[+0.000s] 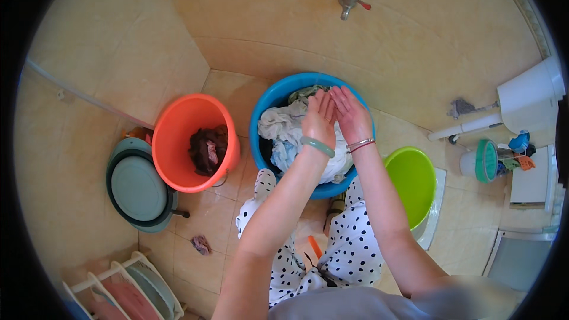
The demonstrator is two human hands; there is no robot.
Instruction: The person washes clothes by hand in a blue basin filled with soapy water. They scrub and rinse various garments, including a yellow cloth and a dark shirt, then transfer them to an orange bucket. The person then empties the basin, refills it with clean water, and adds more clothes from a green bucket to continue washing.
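Both hands are stretched out over a round blue tub (256, 145) of laundry, palms turned up and side by side. My left hand (320, 115), with a pale green bangle at its wrist, has straight fingers and holds nothing. Close beside it, my right hand (354, 116) is also flat with fingers extended; a silver bangle and a red band circle that wrist. White and light blue clothes (283, 125) are heaped in the tub, with a dark green patterned cloth (308, 92) at its far side. My forearms hide part of the heap.
Left of the tub stands an orange bucket (172, 136) with dark clothes (207, 153) inside. Grey-green basins (138, 187) lean beyond it. At right is a lime-green bucket (413, 184). A wall tap (349, 3) sits above. A crumpled cloth (201, 245) lies near a white rack (121, 266).
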